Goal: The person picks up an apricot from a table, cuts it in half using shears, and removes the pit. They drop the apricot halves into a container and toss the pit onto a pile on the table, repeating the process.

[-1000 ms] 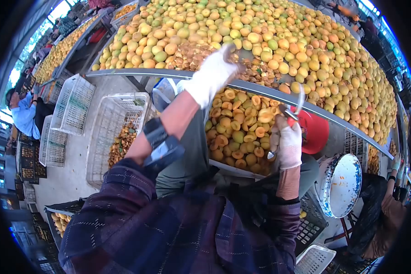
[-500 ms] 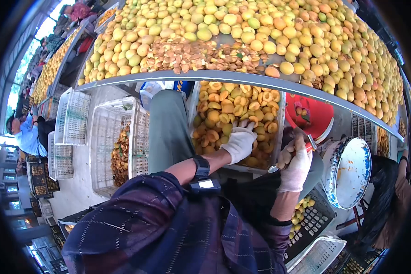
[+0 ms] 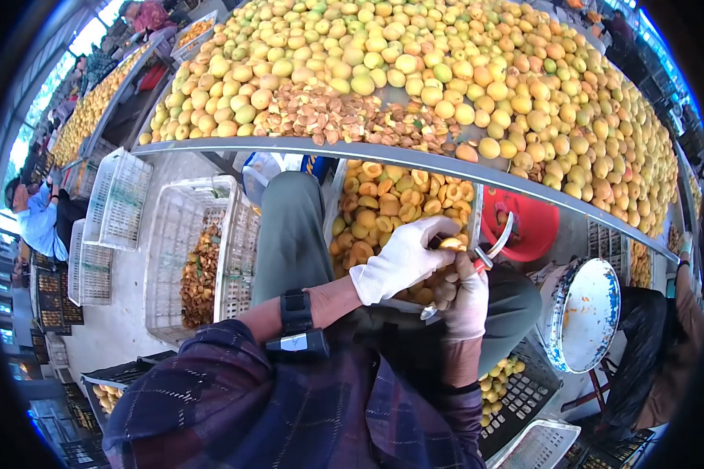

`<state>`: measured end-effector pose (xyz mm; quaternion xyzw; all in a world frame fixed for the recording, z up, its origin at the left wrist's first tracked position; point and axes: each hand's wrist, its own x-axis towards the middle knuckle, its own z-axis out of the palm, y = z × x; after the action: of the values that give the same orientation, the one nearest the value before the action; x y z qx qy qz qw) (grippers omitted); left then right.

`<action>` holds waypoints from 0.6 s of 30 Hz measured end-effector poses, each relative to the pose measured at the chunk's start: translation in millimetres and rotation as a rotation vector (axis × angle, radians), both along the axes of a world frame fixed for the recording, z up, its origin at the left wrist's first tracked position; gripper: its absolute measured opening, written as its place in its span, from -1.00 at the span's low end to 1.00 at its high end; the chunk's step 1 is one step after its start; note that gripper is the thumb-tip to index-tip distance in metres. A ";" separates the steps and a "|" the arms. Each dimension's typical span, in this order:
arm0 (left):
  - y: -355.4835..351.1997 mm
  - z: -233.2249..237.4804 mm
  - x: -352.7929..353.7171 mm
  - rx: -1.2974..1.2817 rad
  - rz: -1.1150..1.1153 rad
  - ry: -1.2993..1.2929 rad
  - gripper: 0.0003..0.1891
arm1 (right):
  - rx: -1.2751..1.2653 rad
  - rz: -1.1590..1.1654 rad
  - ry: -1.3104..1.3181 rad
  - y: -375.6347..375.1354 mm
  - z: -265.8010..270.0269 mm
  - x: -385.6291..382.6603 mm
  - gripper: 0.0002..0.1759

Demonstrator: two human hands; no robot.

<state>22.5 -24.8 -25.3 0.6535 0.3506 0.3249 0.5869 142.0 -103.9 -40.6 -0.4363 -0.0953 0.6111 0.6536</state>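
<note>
My left hand (image 3: 407, 256), in a white glove, pinches an apricot half (image 3: 452, 245) between thumb and fingers. My right hand (image 3: 465, 298), gloved too, is closed round a curved knife (image 3: 499, 241) with a red handle, its blade pointing up and away. Its fingertips come right up to the apricot piece. A small shiny metal end (image 3: 428, 313) shows beside the right palm. Both hands are over the near right part of a white crate (image 3: 474, 211) full of cut apricot halves (image 3: 399, 195).
A metal-edged table (image 3: 305, 145) heaped with whole apricots (image 3: 524, 94) and a pile of pits (image 3: 328, 117) stands ahead. A red bucket (image 3: 536, 227) and a white-blue drum (image 3: 590, 313) are on the right. White crates (image 3: 188, 195) stand left; another person's arm (image 3: 687, 289) shows far right.
My left hand has come up from the apricot halves in the crate, now with a piece in it. My right hand has moved left to meet it, still gripping the knife.
</note>
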 end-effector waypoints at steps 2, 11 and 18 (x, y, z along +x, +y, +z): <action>2.4 5.5 -5.3 -0.043 -0.009 0.005 -0.76 | 0.072 0.042 0.034 -2.0 -8.2 0.1 -0.82; 74.2 38.7 -15.8 0.659 0.050 0.441 -0.73 | 0.107 -0.105 -0.089 8.5 11.2 25.2 -0.69; 153.8 29.7 95.9 0.701 0.049 0.568 -0.72 | 0.059 -0.030 -0.127 14.6 -17.9 26.4 -0.60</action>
<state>118.4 128.9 4.4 0.8676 0.3818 0.2458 0.2029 168.4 -89.3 -58.4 -0.4561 -0.1480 0.5691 0.6680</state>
